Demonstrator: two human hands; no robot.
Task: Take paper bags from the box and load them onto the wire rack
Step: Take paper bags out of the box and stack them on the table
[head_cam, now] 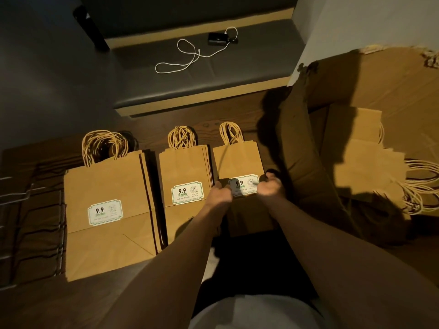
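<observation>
Three stacks of brown paper bags with white "9.9" labels lie flat side by side on the wire rack (33, 224): a left stack (107, 186), a middle stack (185, 167) and a right stack (237, 160). My left hand (219, 193) grips the right stack at its left edge. On that stack's right edge, beside the label, my right hand (270, 186) has its fingers curled; both hands are blurred. The open cardboard box (297, 143) stands to the right, with more bags (363, 160) lying inside, their handles pointing right.
A dark padded bench (237, 74) runs behind the rack, with a white cable (183, 53) and a small black device (217, 39) on it. A black cylinder (88, 27) leans at the back left. The floor is dark wood.
</observation>
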